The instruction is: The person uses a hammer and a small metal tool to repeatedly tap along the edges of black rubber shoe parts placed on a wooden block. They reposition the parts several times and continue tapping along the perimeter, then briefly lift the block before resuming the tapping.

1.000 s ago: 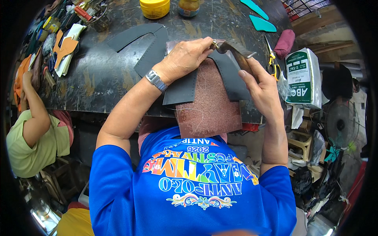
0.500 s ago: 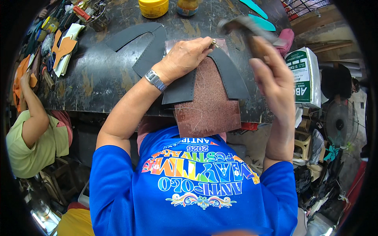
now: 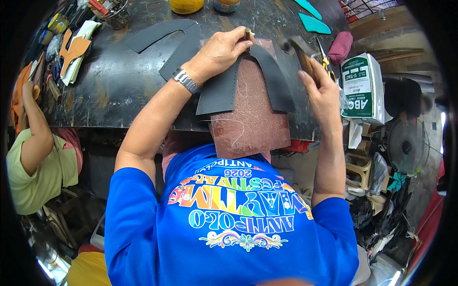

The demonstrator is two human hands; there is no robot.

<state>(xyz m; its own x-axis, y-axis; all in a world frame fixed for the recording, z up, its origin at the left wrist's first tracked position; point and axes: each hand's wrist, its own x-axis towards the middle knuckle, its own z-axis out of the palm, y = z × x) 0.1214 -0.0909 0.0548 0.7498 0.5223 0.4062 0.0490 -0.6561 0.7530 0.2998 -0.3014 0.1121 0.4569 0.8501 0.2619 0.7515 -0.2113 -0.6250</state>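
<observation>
Fingers of left hand pinched round short brass-topped metal tool, lower end hidden, near far curve of black arch-shaped leather-like piece; piece atop brown speckled board overhanging bench, long axis and legs toward person; right hand wrapped round wooden-handled hammer, blurred head apart, right of tool; left hand nearer piece, fingertips close under tool's top; second black arch left, yellow-handled scissors beside hammer
</observation>
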